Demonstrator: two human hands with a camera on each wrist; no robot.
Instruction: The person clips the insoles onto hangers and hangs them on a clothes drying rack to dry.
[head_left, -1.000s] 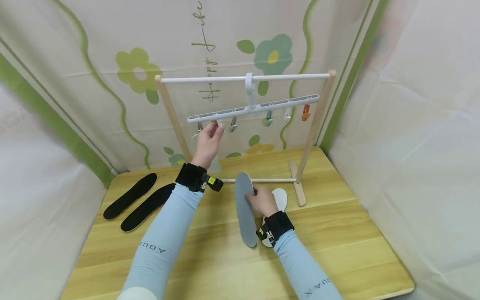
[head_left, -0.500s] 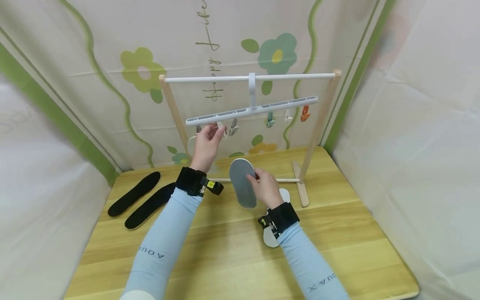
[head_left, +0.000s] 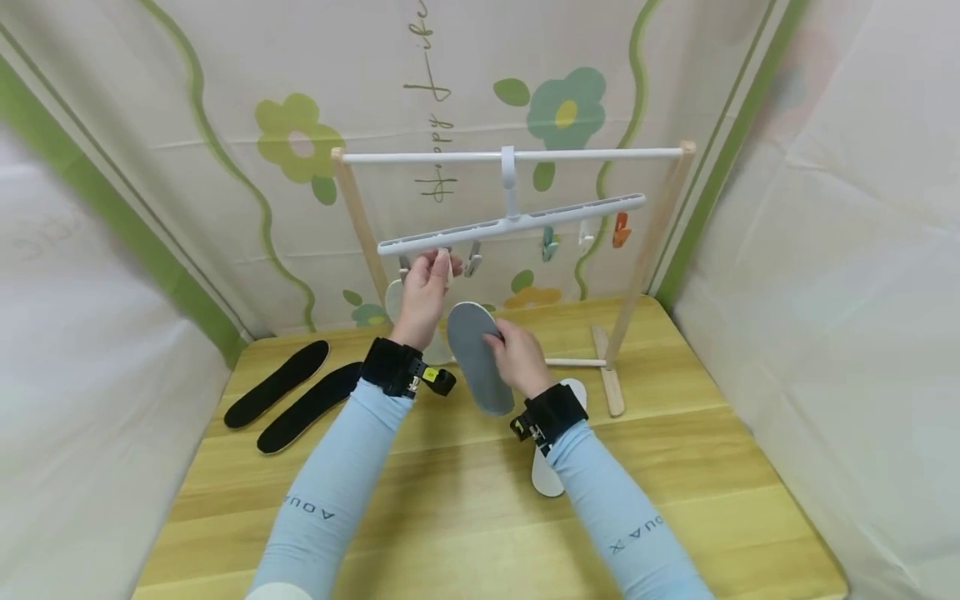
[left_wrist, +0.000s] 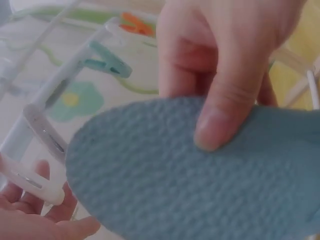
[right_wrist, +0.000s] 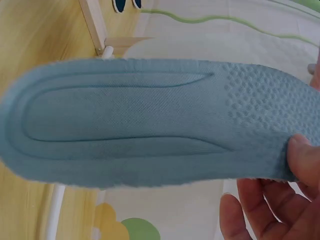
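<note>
One gray-blue insole (head_left: 474,354), edge pinched in right hand (head_left: 521,357), open gap up to hanger (head_left: 555,217); left hand (head_left: 422,302) pinches white clip (left_wrist: 31,181).

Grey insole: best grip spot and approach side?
I'd pinch the grey insole by its long right edge, upper half, coming from the right, where the right hand grips it now. It's thin and tilted with both faces reachable there, which should leave its rounded upper end free for the white clip the left hand pinches.
</note>
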